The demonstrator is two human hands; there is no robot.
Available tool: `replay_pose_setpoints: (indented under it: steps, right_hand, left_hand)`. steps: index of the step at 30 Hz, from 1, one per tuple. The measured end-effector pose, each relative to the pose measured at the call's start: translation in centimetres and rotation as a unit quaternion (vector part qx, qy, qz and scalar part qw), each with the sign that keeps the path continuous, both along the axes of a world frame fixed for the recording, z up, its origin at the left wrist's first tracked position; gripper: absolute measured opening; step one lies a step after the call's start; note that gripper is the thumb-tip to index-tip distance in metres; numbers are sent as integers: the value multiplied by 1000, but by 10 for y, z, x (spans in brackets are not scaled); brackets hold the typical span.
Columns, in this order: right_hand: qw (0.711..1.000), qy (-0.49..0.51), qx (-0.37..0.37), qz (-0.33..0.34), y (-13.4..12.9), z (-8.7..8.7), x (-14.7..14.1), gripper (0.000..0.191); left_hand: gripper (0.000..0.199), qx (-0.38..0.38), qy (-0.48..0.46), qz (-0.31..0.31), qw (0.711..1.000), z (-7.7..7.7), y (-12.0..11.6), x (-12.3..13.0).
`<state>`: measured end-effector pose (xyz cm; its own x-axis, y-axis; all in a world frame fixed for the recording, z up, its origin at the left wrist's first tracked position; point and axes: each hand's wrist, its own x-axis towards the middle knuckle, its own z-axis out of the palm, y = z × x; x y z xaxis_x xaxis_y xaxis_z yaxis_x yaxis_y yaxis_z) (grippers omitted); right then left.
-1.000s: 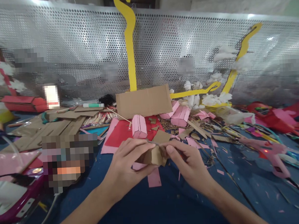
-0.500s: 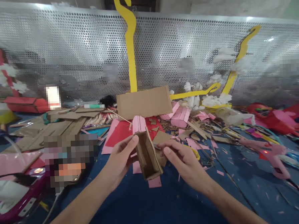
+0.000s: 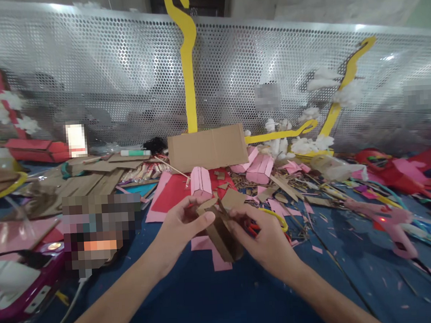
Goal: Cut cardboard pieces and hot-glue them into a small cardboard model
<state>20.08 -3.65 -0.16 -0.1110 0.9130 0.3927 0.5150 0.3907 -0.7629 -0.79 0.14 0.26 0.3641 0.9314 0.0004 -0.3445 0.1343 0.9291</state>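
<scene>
In front of me a small brown cardboard box (image 3: 221, 238) is held up between both hands, tilted, its opening now hardly in sight. My left hand (image 3: 179, 231) grips its left side, thumb laid across the near face. At the right edge my right hand (image 3: 264, 233) pinches the cardboard, with some fingertips hidden behind it. Just beyond stands a pink box (image 3: 201, 181) with dark edge lines. Below the held box lies a pink paper piece (image 3: 221, 262). Beside my right hand show a red loop (image 3: 253, 227) and a yellow loop (image 3: 278, 218).
A pink glue gun (image 3: 388, 220) with a lit red light lies at right. A tall yellow hook (image 3: 190, 85) rises behind a cardboard panel (image 3: 207, 147). Cardboard strips (image 3: 68, 186) and a purple power strip (image 3: 34, 291) are on the left. Scraps litter the blue surface (image 3: 215, 301).
The cardboard box has been turned, so its hollow inside no longer faces me. My left thumb has moved right across it, and my right hand has shifted onto its right edge.
</scene>
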Motion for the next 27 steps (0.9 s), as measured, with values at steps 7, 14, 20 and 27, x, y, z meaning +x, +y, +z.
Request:
replay_pose_setpoints:
  steps: [7, 14, 20, 27]
  right_hand:
    - [997, -22, 63, -42, 2, -3, 6, 11]
    - [994, 5, 91, -64, 1, 4, 4, 17]
    - [982, 136, 66, -112, 8, 3, 14, 50]
    - [963, 249, 24, -99, 19, -5, 14, 55]
  left_hand:
    - [44, 20, 19, -42, 999, -4, -1, 1]
    - [45, 18, -2, -57, 998, 3, -5, 2]
    - [41, -99, -60, 2, 993, 2, 1, -2]
    - [23, -221, -101, 32, 969, 12, 3, -1]
